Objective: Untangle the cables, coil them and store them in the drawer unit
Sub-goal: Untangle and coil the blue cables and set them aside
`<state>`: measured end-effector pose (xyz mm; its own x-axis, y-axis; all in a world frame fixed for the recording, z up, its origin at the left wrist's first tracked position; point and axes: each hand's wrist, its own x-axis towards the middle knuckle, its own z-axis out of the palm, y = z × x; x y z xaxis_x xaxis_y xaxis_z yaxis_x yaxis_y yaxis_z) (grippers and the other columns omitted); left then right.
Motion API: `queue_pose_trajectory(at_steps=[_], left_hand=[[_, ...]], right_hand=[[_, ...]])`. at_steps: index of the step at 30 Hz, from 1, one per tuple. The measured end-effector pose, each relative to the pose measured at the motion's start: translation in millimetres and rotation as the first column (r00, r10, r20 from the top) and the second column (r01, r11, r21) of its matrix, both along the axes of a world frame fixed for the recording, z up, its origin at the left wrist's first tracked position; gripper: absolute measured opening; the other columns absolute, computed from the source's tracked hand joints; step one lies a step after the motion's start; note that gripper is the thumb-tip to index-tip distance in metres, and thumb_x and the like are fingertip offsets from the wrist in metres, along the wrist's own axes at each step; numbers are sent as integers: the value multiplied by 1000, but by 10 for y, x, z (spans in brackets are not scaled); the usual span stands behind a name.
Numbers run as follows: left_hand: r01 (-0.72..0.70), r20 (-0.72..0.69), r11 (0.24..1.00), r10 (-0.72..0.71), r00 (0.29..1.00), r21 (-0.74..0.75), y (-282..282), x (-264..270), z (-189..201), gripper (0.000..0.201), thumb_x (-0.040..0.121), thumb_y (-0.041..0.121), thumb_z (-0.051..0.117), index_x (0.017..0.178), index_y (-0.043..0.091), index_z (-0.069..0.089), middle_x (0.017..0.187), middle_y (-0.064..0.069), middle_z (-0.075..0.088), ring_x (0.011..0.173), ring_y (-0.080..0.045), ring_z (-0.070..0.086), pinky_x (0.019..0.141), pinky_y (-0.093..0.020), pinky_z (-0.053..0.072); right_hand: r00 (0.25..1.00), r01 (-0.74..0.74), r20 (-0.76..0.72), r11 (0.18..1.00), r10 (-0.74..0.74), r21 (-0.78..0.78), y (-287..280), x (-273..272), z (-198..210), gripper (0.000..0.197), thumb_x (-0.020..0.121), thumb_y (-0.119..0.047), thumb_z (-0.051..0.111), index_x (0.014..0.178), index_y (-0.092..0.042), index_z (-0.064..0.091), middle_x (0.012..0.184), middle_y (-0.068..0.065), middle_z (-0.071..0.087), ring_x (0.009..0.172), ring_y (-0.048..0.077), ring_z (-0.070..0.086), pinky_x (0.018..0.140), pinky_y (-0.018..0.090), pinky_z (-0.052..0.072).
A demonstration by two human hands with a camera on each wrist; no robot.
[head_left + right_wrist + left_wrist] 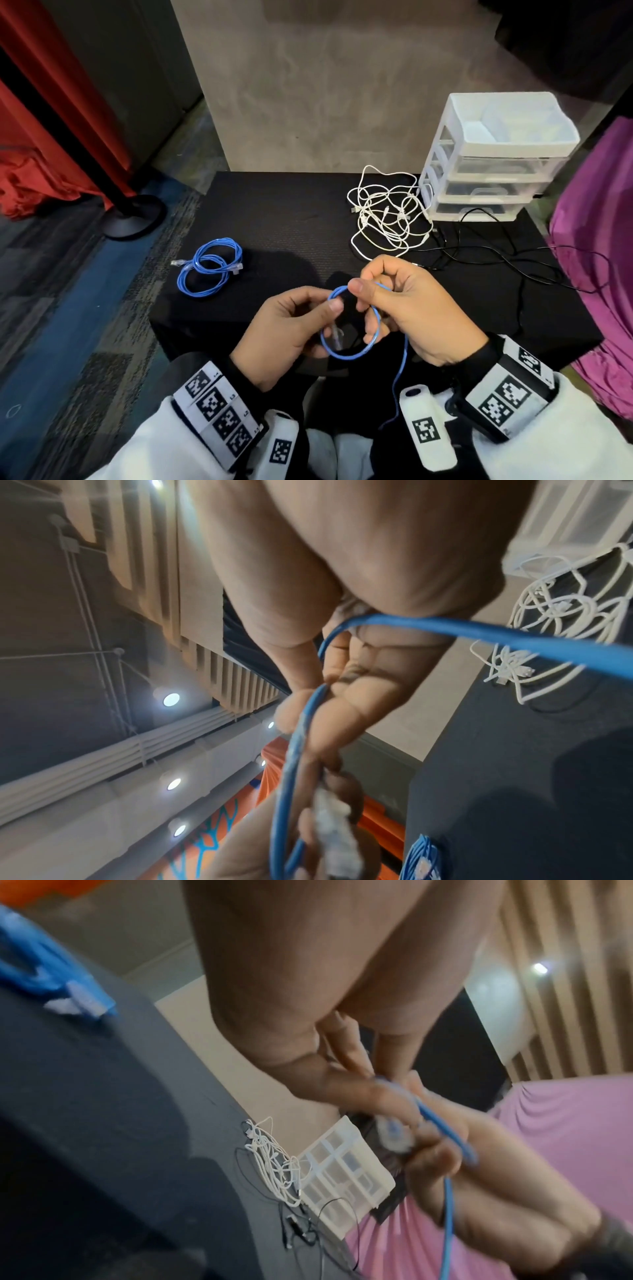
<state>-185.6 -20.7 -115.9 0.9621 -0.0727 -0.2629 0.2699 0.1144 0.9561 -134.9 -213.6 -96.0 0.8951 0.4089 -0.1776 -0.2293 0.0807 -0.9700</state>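
Note:
Over the near edge of the black table (291,212), both hands hold one blue network cable (349,356) bent into a small loop. My left hand (325,322) pinches the loop's left side, close to the clear plug (337,337). My right hand (366,291) pinches the top of the loop, and the cable's tail (400,377) hangs down toward my lap. The right wrist view shows the cable (479,631) running through the curled fingers, with the plug (335,829) beyond. A coiled blue cable (209,265) lies at the table's left. The clear drawer unit (493,154) stands back right, its drawers pushed in.
A tangle of white cables (387,212) lies just left of the drawer unit. Loose black cables (496,253) trail across the table's right side. A black stand base (133,216) and red curtain are on the floor at left. Purple cloth (599,274) borders the right.

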Motion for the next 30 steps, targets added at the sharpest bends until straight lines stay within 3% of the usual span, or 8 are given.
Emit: queue_pose_trajectory(at_steps=[3, 6, 10, 13, 16, 19, 25, 30], left_hand=[[-31, 145, 977, 0, 989, 211, 13, 28, -119, 5, 97, 20, 70, 93, 18, 74, 66, -10, 63, 61, -22, 58, 56, -37, 54], [154, 186, 894, -251, 950, 421, 126, 64, -104, 2, 97, 20, 70, 95, 20, 71, 79, -12, 68, 73, -19, 60, 77, -50, 54], [380, 32, 918, -385, 922, 113, 220, 28, 80, 17, 97, 28, 66, 95, 13, 72, 87, -6, 66, 85, -17, 62, 84, -31, 52], [262, -85, 944, -283, 955, -200, 137, -12, 138, 40, 99, 43, 53, 86, 9, 69, 76, -7, 66, 75, -20, 67, 96, -53, 51], [148, -150, 894, -230, 962, -423, 23, -59, 132, 35, 100, 38, 56, 84, 8, 64, 72, -4, 57, 60, -13, 58, 78, -44, 63], [117, -188, 853, -243, 952, -509, -28, -96, 137, 32, 102, 37, 54, 89, 9, 65, 80, -3, 56, 49, -7, 49, 56, -29, 58], [205, -170, 901, -287, 943, -382, 15, -66, 154, 31, 106, 29, 47, 93, 7, 65, 53, -1, 46, 40, -5, 36, 62, -28, 57], [105, -197, 874, -222, 955, -475, 8, -19, 206, 30, 106, 30, 45, 90, 10, 59, 61, 2, 45, 42, -3, 32, 53, -24, 49]], right_hand=[[997, -23, 68, 999, 25, -27, 6, 3, -13, 16, 94, -6, 72, 88, -1, 57, 70, 17, 62, 45, 23, 59, 48, 31, 54], [978, -56, 191, 989, 83, -140, -25, 28, -32, 17, 92, -6, 75, 90, 2, 60, 70, 23, 65, 49, 23, 58, 55, 28, 52], [966, -127, 207, 981, 156, -149, -48, 29, -23, 14, 91, -5, 76, 90, 0, 64, 70, 22, 66, 54, 23, 58, 59, 25, 51], [966, -162, 192, 984, 172, -68, -7, 19, -30, 16, 89, -5, 76, 90, 0, 61, 71, 11, 67, 55, 21, 59, 57, 26, 50], [964, -175, 196, 984, 180, -41, 37, 23, -38, 15, 91, -3, 74, 92, 0, 60, 75, 10, 72, 57, 21, 59, 57, 26, 49], [968, -184, 169, 983, 186, -27, 18, 45, -56, 14, 92, -2, 72, 93, 3, 59, 70, 9, 70, 49, 19, 55, 48, 25, 47], [941, -264, 186, 956, 284, -128, -59, 114, -4, 19, 89, -5, 76, 91, 5, 60, 65, 20, 61, 44, 10, 47, 46, 15, 39], [962, -211, 168, 976, 217, -52, -5, 173, -103, 16, 93, -9, 72, 96, 4, 63, 70, 12, 65, 50, 13, 54, 38, 21, 34]])
